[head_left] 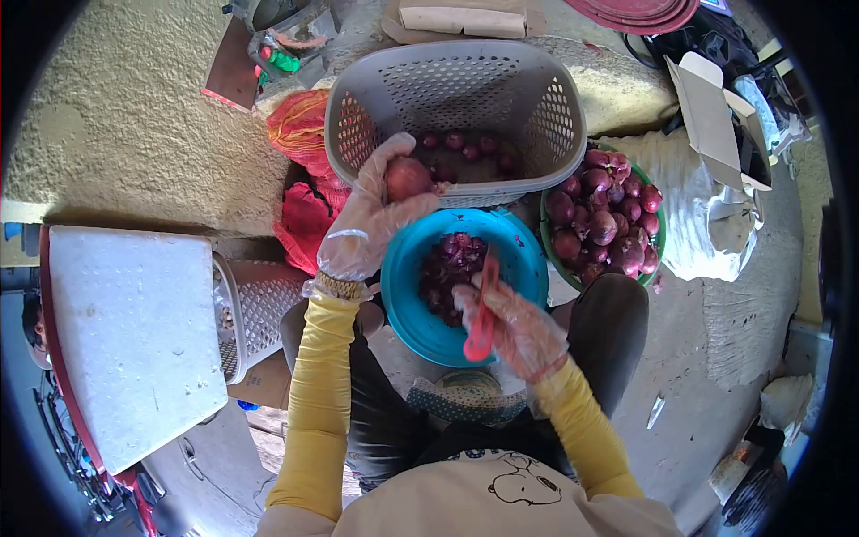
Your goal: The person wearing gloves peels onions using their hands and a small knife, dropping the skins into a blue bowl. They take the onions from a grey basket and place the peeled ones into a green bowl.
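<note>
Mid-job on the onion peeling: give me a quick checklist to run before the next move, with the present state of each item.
1. Left hand has a firm hold on the peeled onion: ok, gloved fingers wrap it, above the grey basket rim.
2. Right hand controls the red knife: ok, gripped over the blue bowl.
3. Blade direction relative to the fingers: cannot tell, the blade is too small to read.
4. Grey basket has room: ok, few peeled onions inside.
5. Blue bowl has room for skins: ok, skins cover only its bottom.
6. Unpeeled supply in the green bowl: ok, heaped.
</note>
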A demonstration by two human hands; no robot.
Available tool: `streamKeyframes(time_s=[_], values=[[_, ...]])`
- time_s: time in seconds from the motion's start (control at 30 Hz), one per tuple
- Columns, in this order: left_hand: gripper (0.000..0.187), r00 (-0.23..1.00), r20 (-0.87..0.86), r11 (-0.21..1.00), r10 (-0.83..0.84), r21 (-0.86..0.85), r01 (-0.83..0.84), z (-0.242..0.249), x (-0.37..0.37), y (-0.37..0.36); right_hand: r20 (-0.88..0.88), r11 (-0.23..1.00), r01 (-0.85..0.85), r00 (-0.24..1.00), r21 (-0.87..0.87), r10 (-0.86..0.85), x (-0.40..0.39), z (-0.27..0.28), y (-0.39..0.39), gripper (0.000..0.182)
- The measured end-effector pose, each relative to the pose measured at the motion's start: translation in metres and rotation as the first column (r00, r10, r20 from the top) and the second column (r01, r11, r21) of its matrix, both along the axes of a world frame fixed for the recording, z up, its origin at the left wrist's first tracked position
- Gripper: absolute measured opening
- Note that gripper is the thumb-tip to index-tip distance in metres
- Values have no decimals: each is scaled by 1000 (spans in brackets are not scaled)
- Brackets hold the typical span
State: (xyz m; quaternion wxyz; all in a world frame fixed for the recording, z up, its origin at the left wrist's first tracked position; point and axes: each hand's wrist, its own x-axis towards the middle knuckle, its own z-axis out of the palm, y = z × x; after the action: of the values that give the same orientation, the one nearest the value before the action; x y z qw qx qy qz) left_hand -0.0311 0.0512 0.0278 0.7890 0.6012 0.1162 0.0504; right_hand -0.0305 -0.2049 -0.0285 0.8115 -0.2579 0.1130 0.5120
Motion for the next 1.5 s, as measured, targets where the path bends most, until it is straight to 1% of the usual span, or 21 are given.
streamKeyframes(time_s=[0.03,0.1,0.23,0.27,0.33,0.4,0.5,0.57,0.63,0.7,0.73,0.77,0.83,0.97,1.03,1.13,1.27,1.33,1.37,1.43,1.5], values=[[70,1000,1,1000,-4,1,4,-7,-2,1,1,1000,4,1000,1,-4,-10,-7,-8,35],[72,1000,24,938,3,347,-11,-22,-5,0,-168,985,-101,983,-138,77,-26,-10,-19,36],[69,998,47,960,-31,278,17,-30,-20,-6,-199,985,-24,980,-168,-10,-42,-21,-23,40],[68,999,52,920,-11,393,-10,-33,-22,-4,-199,985,-24,980,-168,-10,-39,-18,-20,40],[67,998,56,865,4,500,-31,-35,-29,-1,161,991,-59,984,-120,78,-30,-9,-13,51],[68,1000,12,715,14,698,-18,-20,-30,-3,201,993,-83,975,-81,97,-21,-5,-13,57],[71,1000,-23,578,20,816,7,13,-38,-13,213,992,-70,973,-101,90,-19,33,-14,67],[71,999,44,616,22,786,-48,12,-47,-20,187,988,-47,979,-150,75,-22,40,-15,71],[71,993,113,651,23,752,-101,5,-55,-28,359,980,-108,919,-165,161,-27,28,-24,73],[66,958,230,755,173,593,-279,-17,-57,-35,388,981,-83,910,-173,146,-31,27,-20,73],[65,956,211,847,205,451,-281,-24,-56,-39,415,981,-58,900,-185,131,-32,27,-21,74],[65,957,212,852,199,445,-276,-22,-53,-41,417,980,-50,900,-191,128,-33,25,-22,74],[62,983,136,841,127,511,-179,-16,-50,-43,673,935,53,709,-351,212,-35,18,-22,75],[63,991,109,746,76,654,-129,-21,-45,-44,643,954,71,753,-293,141,-29,14,-24,75],[65,980,186,723,69,668,-178,-31,-45,-44,863,899,225,438,-375,251,-27,16,-24,73],[68,992,82,773,97,622,-127,-24,-46,-50,892,869,285,334,-404,305,-28,18,-19,69],[70,989,113,731,91,667,-143,-27,-46,-49,908,867,302,271,-396,321,-31,18,-16,68],[72,984,141,639,105,748,-176,-27,-46,-50,915,859,325,221,-395,338,-31,15,-15,68],[72,984,142,639,104,749,-176,-28,-45,-50,915,859,326,221,-395,337,-31,16,-13,68],[72,962,259,501,89,823,-268,-30,-44,-50,912,869,292,225,-399,343,-30,21,-10,67],[72,972,214,532,94,815,-230,-30,-46,-51,890,865,255,274,-433,365,-31,24,-9,68]])
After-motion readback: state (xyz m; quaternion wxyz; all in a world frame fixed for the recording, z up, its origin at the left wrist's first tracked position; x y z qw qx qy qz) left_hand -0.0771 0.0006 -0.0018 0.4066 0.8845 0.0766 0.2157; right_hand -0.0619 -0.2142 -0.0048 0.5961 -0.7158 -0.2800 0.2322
